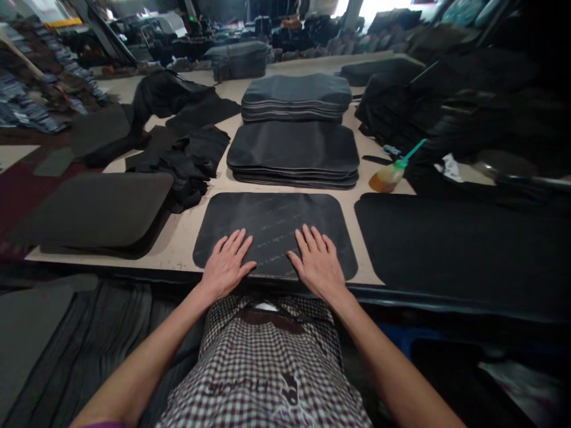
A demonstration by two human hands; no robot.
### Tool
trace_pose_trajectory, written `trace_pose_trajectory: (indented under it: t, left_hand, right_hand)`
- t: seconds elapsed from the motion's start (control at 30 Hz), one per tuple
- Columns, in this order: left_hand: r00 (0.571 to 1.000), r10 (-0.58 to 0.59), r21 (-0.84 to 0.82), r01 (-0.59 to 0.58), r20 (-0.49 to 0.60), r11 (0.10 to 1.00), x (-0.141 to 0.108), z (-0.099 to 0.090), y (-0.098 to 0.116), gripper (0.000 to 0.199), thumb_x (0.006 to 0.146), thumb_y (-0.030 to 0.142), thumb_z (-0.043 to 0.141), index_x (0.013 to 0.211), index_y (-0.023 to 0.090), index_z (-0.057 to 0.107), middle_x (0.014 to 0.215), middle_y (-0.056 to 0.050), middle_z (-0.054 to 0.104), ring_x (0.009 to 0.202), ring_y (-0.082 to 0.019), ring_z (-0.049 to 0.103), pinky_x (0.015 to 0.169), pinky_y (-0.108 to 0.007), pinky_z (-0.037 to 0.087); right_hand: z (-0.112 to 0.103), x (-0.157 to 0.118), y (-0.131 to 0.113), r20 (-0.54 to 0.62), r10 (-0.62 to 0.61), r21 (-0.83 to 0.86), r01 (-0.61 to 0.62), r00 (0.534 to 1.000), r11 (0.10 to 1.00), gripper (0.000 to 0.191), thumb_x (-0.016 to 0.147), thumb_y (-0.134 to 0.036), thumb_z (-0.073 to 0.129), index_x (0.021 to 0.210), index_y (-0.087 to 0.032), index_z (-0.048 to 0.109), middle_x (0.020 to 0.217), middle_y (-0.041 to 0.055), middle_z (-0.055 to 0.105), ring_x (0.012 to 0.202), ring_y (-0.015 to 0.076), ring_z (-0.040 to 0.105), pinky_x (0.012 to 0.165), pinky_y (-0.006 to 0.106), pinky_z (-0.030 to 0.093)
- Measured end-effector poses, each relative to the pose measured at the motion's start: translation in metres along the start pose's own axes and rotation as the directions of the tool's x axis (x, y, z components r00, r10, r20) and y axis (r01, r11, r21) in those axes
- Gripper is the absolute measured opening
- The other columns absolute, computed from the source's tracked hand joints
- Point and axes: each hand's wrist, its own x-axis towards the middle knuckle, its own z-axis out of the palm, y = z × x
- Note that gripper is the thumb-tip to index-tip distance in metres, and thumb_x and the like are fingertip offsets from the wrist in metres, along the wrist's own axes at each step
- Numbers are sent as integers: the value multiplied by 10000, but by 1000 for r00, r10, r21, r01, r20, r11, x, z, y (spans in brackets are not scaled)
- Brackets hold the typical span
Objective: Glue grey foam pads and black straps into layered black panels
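Observation:
A black panel with rounded corners (pixel 272 217) lies flat at the front edge of the table, with rows of faint pale print across it. On its left half rests my left hand (pixel 228 264), palm down with the fingers spread. My right hand (pixel 316 258) lies flat on the right half, fingers also apart. Neither hand grips anything. Just behind the panel is a stack of similar black panels (pixel 292 145), and a second stack (pixel 297 92) stands behind that one.
More dark panels lie at the left (pixel 107 208) and a large black sheet (pixel 464 238) at the right. Crumpled black fabric (pixel 187 154) is left of the stacks. A bottle of amber liquid with a green nozzle (pixel 387 177) leans at the right. Dark sheets (pixel 102 333) sit below the table.

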Motion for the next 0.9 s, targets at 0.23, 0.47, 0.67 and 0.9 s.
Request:
trace_pose_trajectory:
  t: [0.23,0.47,0.67,0.9]
  left_hand:
    - [999,-46,38,47,-29,998,-55,5,-10,755,1020,537,440,1637,164,220,1703,-104,225,1583,-258,218,1272,-459,276]
    - [975,-222,-83,220,-14,972,-91,-6,-41,582,1034,464,422,1580,266,387,1626,-90,419,1524,-272,370,1256,-535,296]
    - [964,-263,-336,233,-46,913,3,-38,-121,497,1001,537,437,1352,238,622,1437,-84,630,1365,-260,548,1172,-421,425]
    - [958,-233,-228,267,165,936,135,-32,-175,581,873,539,615,1354,213,600,1334,-130,667,1247,-331,598,1009,-430,499]
  right_hand:
    - [-2,-46,27,-15,70,45,-69,997,997,696,1063,-525,284,1631,-126,230,1683,157,245,1558,298,214,1243,541,216]
    - [-11,-62,90,-16,153,115,-150,988,982,635,1026,-568,244,1476,-219,524,1585,152,443,1485,361,367,1168,612,321]
    - [-23,38,151,92,198,192,-213,976,958,518,1007,-539,389,1345,-216,612,1458,118,586,1321,337,555,1082,505,463]
    - [-23,133,174,187,128,193,-164,974,967,401,821,-392,752,1164,-197,684,1196,110,702,1127,283,659,929,346,512]
